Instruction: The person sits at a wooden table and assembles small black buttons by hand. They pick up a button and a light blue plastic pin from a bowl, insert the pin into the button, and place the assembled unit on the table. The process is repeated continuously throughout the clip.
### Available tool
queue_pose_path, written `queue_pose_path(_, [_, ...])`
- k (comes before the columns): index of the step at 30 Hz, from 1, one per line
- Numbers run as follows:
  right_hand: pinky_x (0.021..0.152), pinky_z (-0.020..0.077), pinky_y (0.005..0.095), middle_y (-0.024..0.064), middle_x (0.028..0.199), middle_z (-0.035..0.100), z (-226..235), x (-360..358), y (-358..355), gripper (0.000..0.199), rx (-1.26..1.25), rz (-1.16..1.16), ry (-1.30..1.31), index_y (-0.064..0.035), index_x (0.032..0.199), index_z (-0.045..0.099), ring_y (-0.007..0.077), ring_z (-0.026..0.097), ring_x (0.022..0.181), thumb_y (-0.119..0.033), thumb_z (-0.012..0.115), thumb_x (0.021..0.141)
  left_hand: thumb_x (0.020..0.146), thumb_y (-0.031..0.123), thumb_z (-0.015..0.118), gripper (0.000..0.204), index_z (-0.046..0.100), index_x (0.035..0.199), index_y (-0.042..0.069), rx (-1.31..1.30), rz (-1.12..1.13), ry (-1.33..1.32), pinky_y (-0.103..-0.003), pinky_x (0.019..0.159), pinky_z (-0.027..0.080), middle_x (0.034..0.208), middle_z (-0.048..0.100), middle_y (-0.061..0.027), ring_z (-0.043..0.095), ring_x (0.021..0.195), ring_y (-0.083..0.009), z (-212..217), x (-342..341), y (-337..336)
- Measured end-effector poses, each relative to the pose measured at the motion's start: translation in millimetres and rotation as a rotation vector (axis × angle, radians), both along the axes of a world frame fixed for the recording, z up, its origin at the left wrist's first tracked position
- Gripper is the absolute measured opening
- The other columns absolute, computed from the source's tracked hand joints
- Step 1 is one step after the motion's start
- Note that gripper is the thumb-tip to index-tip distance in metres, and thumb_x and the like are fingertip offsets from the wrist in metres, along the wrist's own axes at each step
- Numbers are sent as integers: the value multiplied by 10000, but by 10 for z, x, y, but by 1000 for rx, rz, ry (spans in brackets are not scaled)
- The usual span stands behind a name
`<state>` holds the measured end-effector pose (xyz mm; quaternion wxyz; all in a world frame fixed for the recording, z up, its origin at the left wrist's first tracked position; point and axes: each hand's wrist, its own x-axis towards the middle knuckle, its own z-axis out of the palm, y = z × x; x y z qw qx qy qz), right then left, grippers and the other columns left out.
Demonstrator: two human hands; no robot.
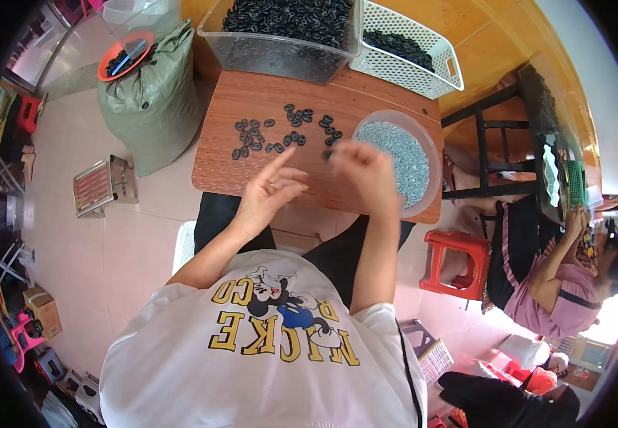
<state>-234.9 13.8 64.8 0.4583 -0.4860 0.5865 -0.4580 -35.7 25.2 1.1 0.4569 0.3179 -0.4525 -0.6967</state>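
Several small black oval pieces with holes [254, 133] lie scattered over the brown wooden table [216, 171]. Over its near edge is my left hand [273, 191], index finger stretched out and thumb apart, with nothing visible in it. My right hand [366, 171], smeared by motion, has its fingers drawn together beside the round tub [432, 146]. A dark piece [327, 154] shows at its fingertips, seemingly pinched there. Inside the tub are many small silvery, screw-like pins [402, 153].
At the table's far side stand a clear bin [287, 64] and a white perforated basket [423, 84], both holding black pieces. A green sack [152, 114] bearing an orange bowl [102, 70] is at left. To the right are a red stool [459, 264] and another person [551, 299].
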Motion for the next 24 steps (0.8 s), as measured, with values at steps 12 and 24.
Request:
queue_pose_path(12, [667, 475, 261, 78, 887, 678, -293, 478, -561, 146, -473, 135, 543, -46, 919, 698, 164, 628, 762, -115, 652, 799, 919, 111, 536, 346, 498, 1237, -20, 91, 234, -71, -241, 704, 504, 947, 638, -113, 606, 795, -126, -369, 427, 55])
queue_pose_path(24, [760, 414, 379, 91, 899, 607, -808, 774, -549, 215, -644, 334, 1058, -33, 895, 672, 252, 532, 873, -83, 506, 768, 931, 131, 518, 254, 590, 1111, -32, 92, 268, -189, -243, 674, 503, 904, 646, -106, 606, 758, -126, -297, 498, 37])
